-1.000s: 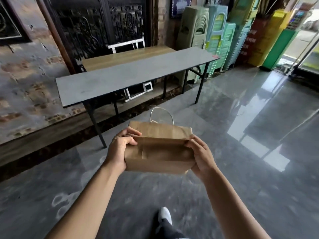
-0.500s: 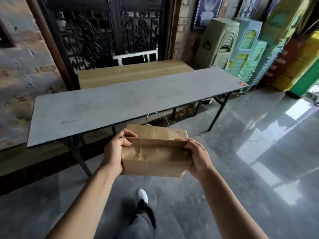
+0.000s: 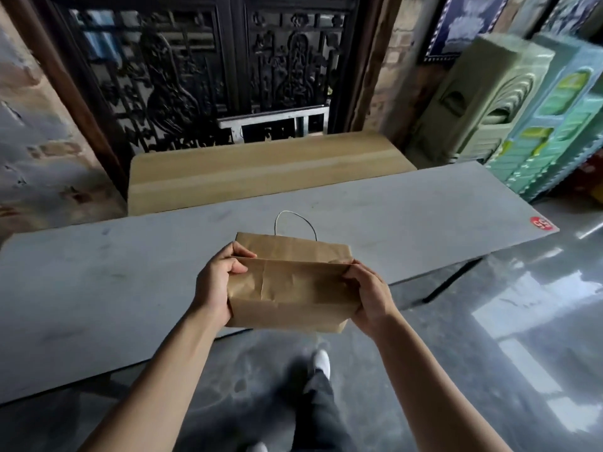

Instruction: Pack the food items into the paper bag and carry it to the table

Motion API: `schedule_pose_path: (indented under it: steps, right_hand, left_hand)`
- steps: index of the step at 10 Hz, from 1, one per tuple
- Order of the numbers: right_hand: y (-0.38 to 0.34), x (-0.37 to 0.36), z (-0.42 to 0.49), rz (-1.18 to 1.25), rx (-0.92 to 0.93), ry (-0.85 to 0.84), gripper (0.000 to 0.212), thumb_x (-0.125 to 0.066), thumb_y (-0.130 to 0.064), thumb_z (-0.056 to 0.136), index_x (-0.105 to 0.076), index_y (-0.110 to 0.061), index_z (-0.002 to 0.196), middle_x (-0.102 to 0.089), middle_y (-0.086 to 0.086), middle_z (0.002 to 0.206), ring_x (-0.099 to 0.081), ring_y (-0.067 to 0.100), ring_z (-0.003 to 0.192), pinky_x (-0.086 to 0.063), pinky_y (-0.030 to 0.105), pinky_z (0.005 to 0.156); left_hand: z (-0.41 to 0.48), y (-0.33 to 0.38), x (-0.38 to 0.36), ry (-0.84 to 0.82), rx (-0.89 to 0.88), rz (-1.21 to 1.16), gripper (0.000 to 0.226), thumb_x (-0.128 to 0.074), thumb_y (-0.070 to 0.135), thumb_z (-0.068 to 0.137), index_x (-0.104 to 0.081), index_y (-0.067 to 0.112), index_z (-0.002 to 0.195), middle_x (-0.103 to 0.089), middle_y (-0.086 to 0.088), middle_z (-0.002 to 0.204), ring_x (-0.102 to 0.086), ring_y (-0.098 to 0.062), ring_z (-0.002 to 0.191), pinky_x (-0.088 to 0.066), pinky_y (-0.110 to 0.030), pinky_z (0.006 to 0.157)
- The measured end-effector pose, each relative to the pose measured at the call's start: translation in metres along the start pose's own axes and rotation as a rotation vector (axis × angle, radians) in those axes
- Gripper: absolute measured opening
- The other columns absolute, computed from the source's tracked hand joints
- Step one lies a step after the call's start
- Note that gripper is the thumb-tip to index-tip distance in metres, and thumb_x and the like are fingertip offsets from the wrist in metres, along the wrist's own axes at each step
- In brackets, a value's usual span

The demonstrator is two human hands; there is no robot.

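You have just one view, the wide-angle camera on your head, tilted forward and down. It looks along both forearms to your hands, the left hand (image 3: 217, 282) and the right hand (image 3: 370, 293), close in at mid-frame. Beyond them the grey surface (image 3: 98, 288) crosses the frame, near you. The floor (image 3: 456, 370) and your shoe (image 3: 321, 363) fill the bottom; the dark carved screen (image 3: 208, 70) faces you up top.

The paper bag (image 3: 293, 288) is plain brown with a white string handle (image 3: 295, 220). The table (image 3: 98, 288) is dull grey, with a red round sticker (image 3: 541, 223). A white shoe (image 3: 321, 363) meets the glossy grey floor (image 3: 456, 370).
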State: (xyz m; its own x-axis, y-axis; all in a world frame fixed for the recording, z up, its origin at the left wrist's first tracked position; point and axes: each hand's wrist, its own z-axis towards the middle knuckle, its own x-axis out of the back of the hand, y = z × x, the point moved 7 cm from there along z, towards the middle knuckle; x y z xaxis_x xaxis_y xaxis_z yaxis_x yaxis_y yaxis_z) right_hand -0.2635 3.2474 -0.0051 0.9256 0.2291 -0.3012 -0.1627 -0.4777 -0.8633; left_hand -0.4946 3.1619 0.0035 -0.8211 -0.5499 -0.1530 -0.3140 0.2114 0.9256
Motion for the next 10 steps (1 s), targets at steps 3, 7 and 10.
schedule_pose_path:
  steps: [3, 7, 10]
  right_hand:
    - [-0.028, 0.01, 0.246, -0.187, -0.101, -0.145, 0.02, -0.051, -0.002, 0.064, -0.064, -0.018, 0.065, -0.06, -0.003, 0.058, -0.05, 0.012, 0.054, -0.037, 0.02, 0.047]
    - [0.005, 0.033, 0.337, -0.435, -0.144, -0.339, 0.025, -0.055, 0.004, 0.063, -0.069, -0.015, 0.071, -0.056, -0.005, 0.113, -0.055, 0.007, 0.087, -0.04, 0.017, 0.066]
    - [-0.027, 0.081, 0.324, -0.724, -0.063, -0.131, 0.034, -0.078, -0.004, 0.074, -0.075, -0.038, 0.074, -0.061, 0.0, 0.132, -0.061, 0.017, 0.114, -0.048, 0.029, 0.08]
  left_hand:
    - [0.193, -0.03, -0.05, 0.152, 0.072, -0.079, 0.017, -0.05, 0.006, 0.056, -0.056, 0.018, 0.066, -0.051, -0.004, 0.067, -0.046, -0.021, 0.058, -0.034, -0.024, 0.052]
    - [0.245, -0.091, -0.052, 0.298, 0.241, 0.058, 0.02, -0.061, 0.003, 0.053, -0.069, 0.02, 0.06, -0.055, -0.005, 0.068, -0.047, -0.016, 0.065, -0.032, -0.026, 0.056]
    - [0.216, -0.077, -0.021, 0.283, 0.089, 0.205, 0.037, -0.068, -0.003, 0.075, -0.075, 0.032, 0.084, -0.073, 0.008, 0.1, -0.065, -0.007, 0.088, -0.049, -0.018, 0.08]
